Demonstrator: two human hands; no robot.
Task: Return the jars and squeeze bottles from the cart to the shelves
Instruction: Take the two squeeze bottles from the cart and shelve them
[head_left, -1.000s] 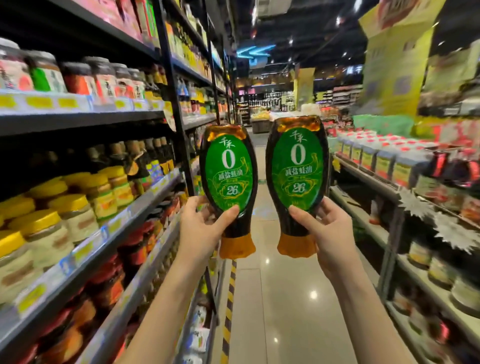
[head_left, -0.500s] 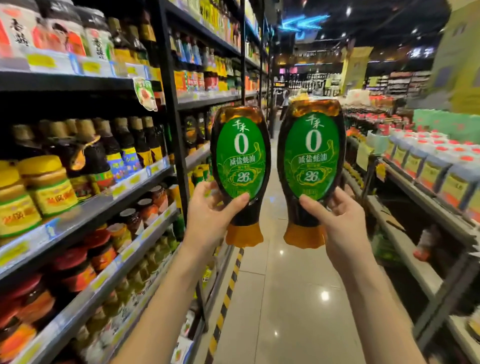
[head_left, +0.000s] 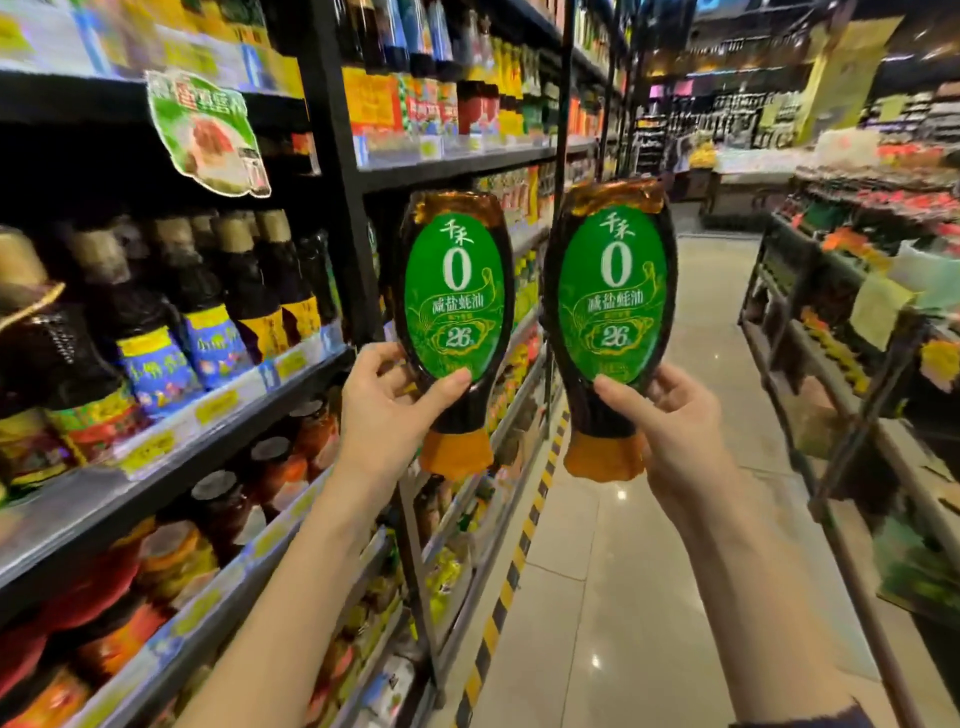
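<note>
A person's L hand and R hand, held apart, each clamp a dark, green-label bottle near its orange cap, caps down. L bottle and R bottle are side by side, not touching, raised over the aisle. Shelves w/ jars are at left.

left squeeze bottle | right squeeze bottle | dark, green-labelled, cap-down, side by side
</note>
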